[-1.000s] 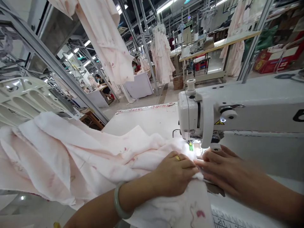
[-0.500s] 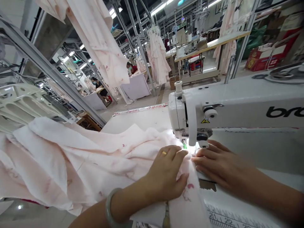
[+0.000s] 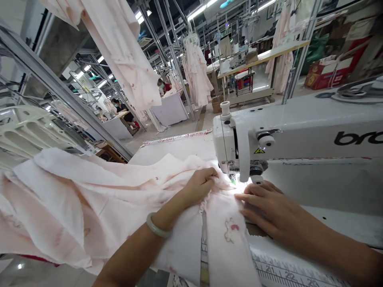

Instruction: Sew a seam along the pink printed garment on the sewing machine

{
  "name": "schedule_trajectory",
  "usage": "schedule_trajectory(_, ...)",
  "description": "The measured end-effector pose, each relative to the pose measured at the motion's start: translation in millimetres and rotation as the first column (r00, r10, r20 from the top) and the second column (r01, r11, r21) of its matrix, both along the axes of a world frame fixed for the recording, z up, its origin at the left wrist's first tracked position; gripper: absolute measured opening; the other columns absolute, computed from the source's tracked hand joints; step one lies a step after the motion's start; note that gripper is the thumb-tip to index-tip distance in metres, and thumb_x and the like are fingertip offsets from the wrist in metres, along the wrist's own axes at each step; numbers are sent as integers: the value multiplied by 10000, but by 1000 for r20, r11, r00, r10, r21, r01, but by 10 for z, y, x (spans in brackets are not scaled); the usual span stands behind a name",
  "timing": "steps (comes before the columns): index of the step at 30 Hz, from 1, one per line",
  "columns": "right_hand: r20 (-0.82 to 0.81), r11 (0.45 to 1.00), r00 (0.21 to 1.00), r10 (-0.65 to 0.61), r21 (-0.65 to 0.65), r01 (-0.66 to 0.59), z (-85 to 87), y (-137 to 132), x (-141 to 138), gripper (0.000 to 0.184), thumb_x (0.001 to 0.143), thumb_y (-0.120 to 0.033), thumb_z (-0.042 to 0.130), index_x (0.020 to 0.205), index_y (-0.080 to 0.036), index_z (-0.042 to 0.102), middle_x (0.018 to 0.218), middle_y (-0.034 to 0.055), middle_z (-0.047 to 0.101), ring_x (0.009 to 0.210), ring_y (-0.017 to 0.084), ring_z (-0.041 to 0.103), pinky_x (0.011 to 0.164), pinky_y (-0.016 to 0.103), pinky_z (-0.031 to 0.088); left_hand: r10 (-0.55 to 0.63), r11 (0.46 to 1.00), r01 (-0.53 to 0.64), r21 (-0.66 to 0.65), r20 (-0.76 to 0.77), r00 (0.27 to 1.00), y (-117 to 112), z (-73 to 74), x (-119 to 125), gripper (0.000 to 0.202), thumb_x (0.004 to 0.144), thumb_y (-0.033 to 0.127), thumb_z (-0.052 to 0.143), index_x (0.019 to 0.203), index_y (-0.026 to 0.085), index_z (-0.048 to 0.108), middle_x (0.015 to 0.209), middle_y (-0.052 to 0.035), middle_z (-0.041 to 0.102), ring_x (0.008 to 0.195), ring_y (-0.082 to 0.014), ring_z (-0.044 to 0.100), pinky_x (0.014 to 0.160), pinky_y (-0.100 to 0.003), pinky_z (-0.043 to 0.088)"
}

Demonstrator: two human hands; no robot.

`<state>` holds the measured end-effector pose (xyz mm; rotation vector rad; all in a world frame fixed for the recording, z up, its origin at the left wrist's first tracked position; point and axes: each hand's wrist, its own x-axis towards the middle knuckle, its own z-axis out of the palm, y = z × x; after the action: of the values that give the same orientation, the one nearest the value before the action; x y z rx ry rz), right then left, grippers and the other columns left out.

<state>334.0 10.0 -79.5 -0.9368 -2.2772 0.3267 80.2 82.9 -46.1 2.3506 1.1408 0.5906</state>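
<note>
- Left hand [image 3: 199, 185] curled, pinching gathered pink-printed fabric [image 3: 223, 243]
- Right hand [image 3: 269, 209] open, pressing flat on the fabric, presser foot [image 3: 231, 179] at its 10 o'clock
- Fabric lies across the white counter [image 3: 170, 149]

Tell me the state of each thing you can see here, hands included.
Left hand, pinching gathered fabric
Right hand, spread flat, fingertips on the fabric
Fabric, ruffled by the needle, draped loosely leftward
Sewing machine, lit at the needle
Bangle, on left wrist
Garments, hanging
</note>
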Motion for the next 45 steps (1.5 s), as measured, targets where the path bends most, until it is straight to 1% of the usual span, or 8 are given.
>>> schedule_trajectory(5,17,994,999,-40,-97,41,-31,-7,-88,327,1132,-463,503,1149,-234,735,1105,109,731,1006,306,652,918,510,509,49,993,-31,114,-153,987,-205,101,100,120,847,171,659,922,212,575,916,-31,676,864,-229,627,829,-356,542)
schedule_trajectory(11,101,973,995,-21,-226,44,-52,5,-166,255,1081,-393,522,1031,-226,708,1052,96,674,975,306,598,925,544,471,37,955,65,289,-334,942,-517,104,309,153,908,64,560,904,203,624,922,-82,698,907,-269,646,928,-433,547)
schedule_trajectory(18,146,960,986,82,-276,-39,52,-5,-54,155,1061,-361,605,1069,-285,739,1086,58,658,1024,313,601,1047,631,405,22,998,-22,59,-7,1000,-560,-15,311,137,1035,193,587,905,212,625,958,-44,703,937,-214,667,839,-338,554)
schedule_trajectory(23,122,976,969,214,18,-218,82,26,148,201,1148,-325,521,1205,-292,711,1061,28,701,1011,258,640,1124,540,361,-71,975,83,208,-62,996,-566,-146,159,107,954,108,595,938,198,649,961,-53,691,912,-209,652,834,-338,562)
schedule_trajectory(27,152,935,953,263,202,-291,103,35,182,211,1160,-256,507,1105,-241,711,952,13,700,923,234,607,1071,458,371,-210,828,375,418,-389,897,-575,-206,99,173,981,79,542,911,182,662,925,-78,677,873,-225,621,835,-371,545)
schedule_trajectory(30,158,933,948,275,196,-303,91,25,152,215,1163,-256,499,1075,-224,693,969,25,704,935,239,596,1002,431,401,-176,772,403,492,-443,879,-572,-191,89,149,983,97,576,891,180,658,889,-71,657,842,-227,612,798,-367,519)
schedule_trajectory(38,129,935,964,234,244,-259,71,21,124,198,1151,-250,511,1253,-224,679,1049,35,748,967,251,629,1014,427,410,-95,905,146,399,-144,985,-574,-189,134,220,933,78,601,1086,174,727,939,-57,695,887,-223,659,845,-352,565)
schedule_trajectory(45,109,959,959,261,84,-270,67,15,98,127,1125,-224,555,1125,-230,681,1018,27,689,934,233,593,936,403,425,-203,951,213,225,-66,977,-523,-165,129,229,882,42,563,955,180,731,1030,-72,771,949,-218,680,951,-385,543)
